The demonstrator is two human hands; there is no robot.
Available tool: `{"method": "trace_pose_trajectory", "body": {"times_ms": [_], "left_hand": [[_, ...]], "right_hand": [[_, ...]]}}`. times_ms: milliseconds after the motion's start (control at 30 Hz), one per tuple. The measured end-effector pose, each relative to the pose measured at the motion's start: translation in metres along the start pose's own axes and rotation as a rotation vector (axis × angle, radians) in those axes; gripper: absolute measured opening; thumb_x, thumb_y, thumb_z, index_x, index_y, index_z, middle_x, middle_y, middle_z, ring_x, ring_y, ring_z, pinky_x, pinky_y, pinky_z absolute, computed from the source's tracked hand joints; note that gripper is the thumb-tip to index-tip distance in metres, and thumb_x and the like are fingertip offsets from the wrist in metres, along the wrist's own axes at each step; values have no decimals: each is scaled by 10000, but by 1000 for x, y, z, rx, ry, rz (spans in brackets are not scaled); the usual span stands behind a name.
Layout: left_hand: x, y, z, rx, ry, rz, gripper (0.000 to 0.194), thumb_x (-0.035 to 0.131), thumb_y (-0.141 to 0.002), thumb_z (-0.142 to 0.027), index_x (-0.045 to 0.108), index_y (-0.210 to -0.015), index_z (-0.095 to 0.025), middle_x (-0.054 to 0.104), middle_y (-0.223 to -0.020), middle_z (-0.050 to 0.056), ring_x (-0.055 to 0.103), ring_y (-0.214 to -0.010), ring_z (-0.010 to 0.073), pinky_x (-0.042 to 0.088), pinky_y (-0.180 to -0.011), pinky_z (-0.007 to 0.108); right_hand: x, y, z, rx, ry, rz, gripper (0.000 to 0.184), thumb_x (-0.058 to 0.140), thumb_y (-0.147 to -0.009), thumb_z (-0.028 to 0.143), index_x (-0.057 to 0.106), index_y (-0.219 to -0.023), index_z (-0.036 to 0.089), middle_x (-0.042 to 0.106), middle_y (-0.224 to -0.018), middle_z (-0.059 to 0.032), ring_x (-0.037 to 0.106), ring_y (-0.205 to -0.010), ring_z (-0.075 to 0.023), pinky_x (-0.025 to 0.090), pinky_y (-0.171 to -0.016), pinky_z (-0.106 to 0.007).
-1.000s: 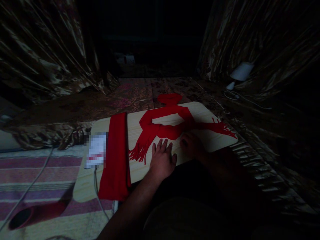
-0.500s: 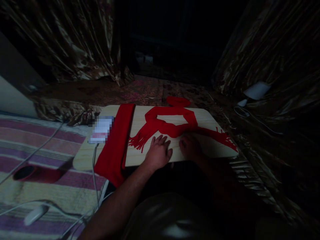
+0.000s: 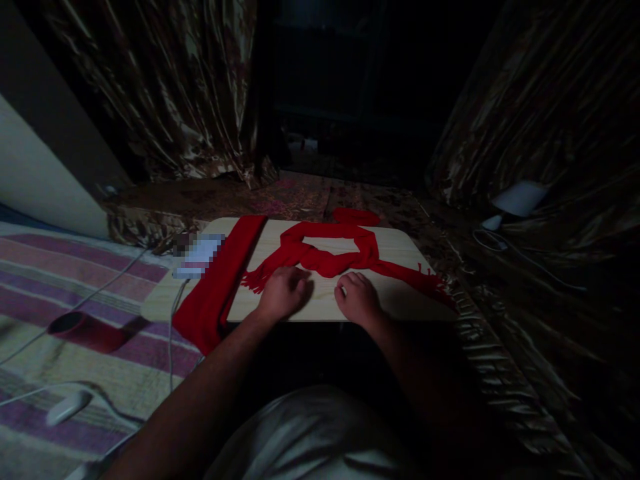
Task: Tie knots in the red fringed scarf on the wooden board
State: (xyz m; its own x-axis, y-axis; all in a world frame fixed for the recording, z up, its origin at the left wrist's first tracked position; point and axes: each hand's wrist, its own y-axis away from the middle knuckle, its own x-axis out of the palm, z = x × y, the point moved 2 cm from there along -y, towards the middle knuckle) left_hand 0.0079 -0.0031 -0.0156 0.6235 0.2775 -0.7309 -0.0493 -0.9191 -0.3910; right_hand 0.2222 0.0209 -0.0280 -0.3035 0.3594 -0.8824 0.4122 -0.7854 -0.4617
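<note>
A red knitted scarf (image 3: 327,262) lies on a pale wooden lap table (image 3: 320,303), arranged in a loop with its two fringed ends spread left and right. My left hand (image 3: 283,293) rests at the near side of the loop, over part of the left end by the fringe. Its fingers are curled in and the thumb stands a little apart; nothing shows in its grasp. Just below the loop, on bare wood, my right hand (image 3: 359,298) is loosely closed, with a small gap between thumb and forefinger.
A folded red cloth (image 3: 220,287) drapes over the table's left part and its near edge. Beside it lies a blurred-out flat item (image 3: 203,257) with a cable. A dark red cup (image 3: 87,333) lies on the striped cover (image 3: 100,373). Another red item (image 3: 356,217) sits beyond the far edge.
My left hand has moved left and its spread fingers have curled. My right hand has shifted slightly left into better light. The view has tilted a little; the scarf keeps its shape.
</note>
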Motion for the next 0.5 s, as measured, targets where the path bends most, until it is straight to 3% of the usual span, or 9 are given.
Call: {"method": "trace_pose_trajectory", "body": {"times_ms": [133,200,267,367,433,500], "left_hand": [[-21,-31,13,-100,-261,-82,364,486,-917,-371,656,-1152,-150,670,-1156,141,577,-1136,286,458,-982,400],[-25,-47,21,-119,-373,-81,484,546,-885,-408,591,-1266,-113,626,-1250,186,539,-1208,316,430,-1020,410],[-24,-60,30,-203,-446,-20,695,592,-840,-505,482,-1397,-103,571,-1342,221,523,-1245,353,440,-1003,429],[-16,-66,41,-326,-489,146,948,616,-746,-670,380,-1470,-104,600,-1296,254,578,-1175,405,486,-903,468],[-13,-64,46,-358,-514,173,918,611,-719,-700,458,-1404,-109,637,-1232,257,605,-1132,418,498,-858,470],[-12,-62,53,-377,-508,178,743,595,-740,-669,583,-1251,-130,673,-1161,244,637,-1079,408,503,-815,446]], "right_hand": [[-2,2,1,21,4,21,109,552,-888,250,645,-870,196,655,-918,-83,545,-933,-233,393,-879,-359],[-4,2,1,34,12,36,126,544,-895,260,650,-881,193,657,-931,-83,547,-941,-232,392,-887,-360],[-6,3,2,45,17,54,133,540,-895,260,654,-889,191,659,-939,-83,548,-944,-230,392,-891,-359],[-9,3,3,51,18,81,139,535,-896,255,657,-900,189,661,-949,-84,552,-955,-227,391,-902,-357],[-10,4,4,53,21,93,145,531,-898,260,657,-907,190,663,-956,-84,557,-955,-226,394,-901,-355],[-12,4,5,55,24,100,154,525,-903,268,657,-918,191,663,-969,-84,564,-950,-224,400,-893,-352]]}}
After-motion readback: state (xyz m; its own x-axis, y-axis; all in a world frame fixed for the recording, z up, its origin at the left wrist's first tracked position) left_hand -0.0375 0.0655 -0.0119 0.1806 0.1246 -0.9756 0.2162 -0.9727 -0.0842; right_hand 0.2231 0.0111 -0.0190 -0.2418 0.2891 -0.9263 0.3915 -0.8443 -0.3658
